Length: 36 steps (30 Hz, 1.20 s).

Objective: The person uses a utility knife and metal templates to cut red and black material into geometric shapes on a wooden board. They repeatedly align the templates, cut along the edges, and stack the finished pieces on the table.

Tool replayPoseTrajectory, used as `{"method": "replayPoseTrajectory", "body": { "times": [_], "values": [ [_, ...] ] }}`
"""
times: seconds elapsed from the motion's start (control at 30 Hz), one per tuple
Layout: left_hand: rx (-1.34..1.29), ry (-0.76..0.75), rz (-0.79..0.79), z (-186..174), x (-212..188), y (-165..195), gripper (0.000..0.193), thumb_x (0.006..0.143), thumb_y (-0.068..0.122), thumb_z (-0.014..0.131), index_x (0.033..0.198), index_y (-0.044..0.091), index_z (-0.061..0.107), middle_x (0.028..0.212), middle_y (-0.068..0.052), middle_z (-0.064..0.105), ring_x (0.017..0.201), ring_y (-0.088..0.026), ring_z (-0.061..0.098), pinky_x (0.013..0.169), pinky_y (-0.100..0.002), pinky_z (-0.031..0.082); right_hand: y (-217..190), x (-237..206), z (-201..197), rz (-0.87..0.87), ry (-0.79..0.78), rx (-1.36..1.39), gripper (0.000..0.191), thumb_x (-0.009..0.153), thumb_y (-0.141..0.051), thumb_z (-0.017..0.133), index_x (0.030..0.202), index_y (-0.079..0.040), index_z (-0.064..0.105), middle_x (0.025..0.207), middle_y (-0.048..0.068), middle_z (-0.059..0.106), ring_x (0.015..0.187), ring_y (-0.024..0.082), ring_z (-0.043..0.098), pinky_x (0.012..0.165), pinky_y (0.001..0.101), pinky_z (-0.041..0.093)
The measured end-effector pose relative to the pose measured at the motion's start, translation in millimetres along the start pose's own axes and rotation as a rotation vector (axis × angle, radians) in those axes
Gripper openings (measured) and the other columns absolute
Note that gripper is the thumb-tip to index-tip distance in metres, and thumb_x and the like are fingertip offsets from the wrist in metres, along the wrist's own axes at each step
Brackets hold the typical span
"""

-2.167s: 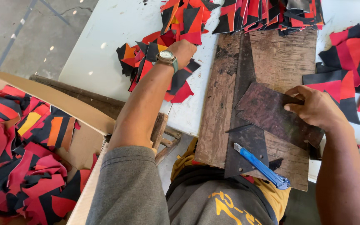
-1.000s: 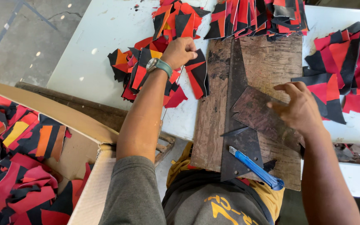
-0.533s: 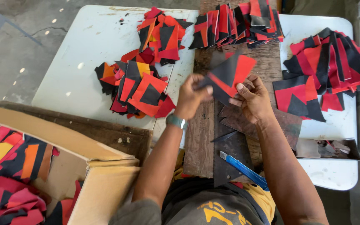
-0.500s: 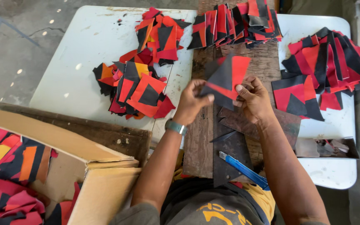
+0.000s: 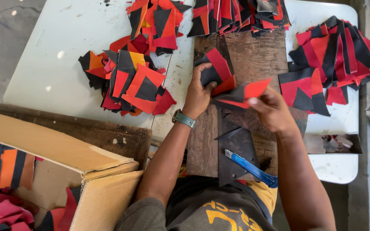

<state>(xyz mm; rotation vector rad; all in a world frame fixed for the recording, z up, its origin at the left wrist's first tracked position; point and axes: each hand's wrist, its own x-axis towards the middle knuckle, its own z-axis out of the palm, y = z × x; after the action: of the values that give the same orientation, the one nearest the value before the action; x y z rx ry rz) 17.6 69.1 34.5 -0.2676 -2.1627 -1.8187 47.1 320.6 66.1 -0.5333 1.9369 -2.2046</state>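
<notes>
Head view, looking straight down: 2 bare hands work over a worn wooden board (image 5: 245,55) that lies on a white tabletop (image 5: 65,47). The left hand (image 5: 198,95), with a wristwatch (image 5: 183,118) on its wrist, is closed around a folded red-and-black fabric piece (image 5: 216,70) at the board's upper left. The right hand (image 5: 271,112) pinches a second red-and-black fabric piece (image 5: 247,92) between thumb and fingers, held flat just beside the first piece, above the middle of the board.

A dark pointed template (image 5: 234,147) lies on the board below both hands. A blue utility knife (image 5: 250,167) rests on the template's lower part, near the board's near edge, untouched by either hand.

3 heaps of red, black and orange fabric offcuts surround the board: 1 loose pile (image 5: 129,83) left of the left hand, 1 row of stacked pieces (image 5: 236,15) along the far edge, and 1 stack (image 5: 330,60) to the right. An open cardboard box (image 5: 65,167) holding more offcuts stands at the lower left, beside the tabletop.
</notes>
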Motion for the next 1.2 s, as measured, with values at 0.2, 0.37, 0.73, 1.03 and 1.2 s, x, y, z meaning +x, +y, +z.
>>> {"method": "replayPoseTrajectory", "body": {
  "times": [0.2, 0.37, 0.73, 1.03, 1.2],
  "values": [
    [-0.259, -0.13, -0.046, -31.3, 19.6, 7.1, 0.077, 0.095, -0.009, 0.061, 0.162, 0.011, 0.027, 0.155, -0.018, 0.042, 0.121, -0.031, 0.053, 0.099, -0.038, 0.047, -20.3, -34.1, -30.3, -0.01, 0.208, 0.415, 0.01, 0.107, -0.007, 0.064, 0.117, -0.007, 0.062, 0.099, 0.009, 0.071, 0.086, 0.02, 0.073, 0.078, 0.0346, 0.061],
    [-0.178, -0.234, -0.165, -42.9, 21.8, 11.6, 0.079, 0.096, -0.01, 0.054, 0.163, 0.015, 0.019, 0.164, -0.022, 0.032, 0.115, -0.027, 0.042, 0.088, -0.031, 0.047, 1.2, -37.1, -47.8, 0.0, 0.287, 0.377, 0.011, 0.11, 0.002, 0.067, 0.115, -0.007, 0.061, 0.093, 0.002, 0.068, 0.077, 0.008, 0.063, 0.068, 0.0234, 0.052],
    [-0.306, 0.003, 0.059, -66.9, 35.6, 1.1, 0.088, 0.098, -0.012, 0.058, 0.167, 0.012, 0.008, 0.169, -0.021, 0.033, 0.14, -0.024, 0.054, 0.112, -0.035, 0.049, 16.2, -7.4, 7.4, 0.161, 0.224, 0.163, 0.019, 0.103, 0.001, 0.062, 0.12, -0.003, 0.058, 0.111, 0.005, 0.07, 0.098, 0.009, 0.065, 0.087, 0.0239, 0.055],
    [0.52, -0.047, -0.155, -53.8, 15.6, 5.5, 0.075, 0.089, 0.02, 0.074, 0.153, 0.002, 0.039, 0.138, -0.025, 0.056, 0.127, -0.037, 0.054, 0.104, -0.045, 0.046, 2.8, 2.2, 9.8, 0.238, 0.264, 0.254, 0.019, 0.102, -0.002, 0.062, 0.119, -0.007, 0.055, 0.096, 0.005, 0.069, 0.069, 0.005, 0.062, 0.049, 0.0188, 0.046],
    [-0.023, -0.206, -0.128, -15.1, 16.4, 26.4, 0.057, 0.098, 0.034, 0.074, 0.14, -0.001, 0.058, 0.128, -0.016, 0.069, 0.12, -0.024, 0.067, 0.102, -0.037, 0.053, -10.5, 8.6, 10.4, 0.206, 0.243, 0.141, 0.018, 0.103, -0.001, 0.061, 0.119, -0.003, 0.055, 0.101, 0.007, 0.071, 0.076, 0.005, 0.064, 0.058, 0.0192, 0.049]
  ]
}}
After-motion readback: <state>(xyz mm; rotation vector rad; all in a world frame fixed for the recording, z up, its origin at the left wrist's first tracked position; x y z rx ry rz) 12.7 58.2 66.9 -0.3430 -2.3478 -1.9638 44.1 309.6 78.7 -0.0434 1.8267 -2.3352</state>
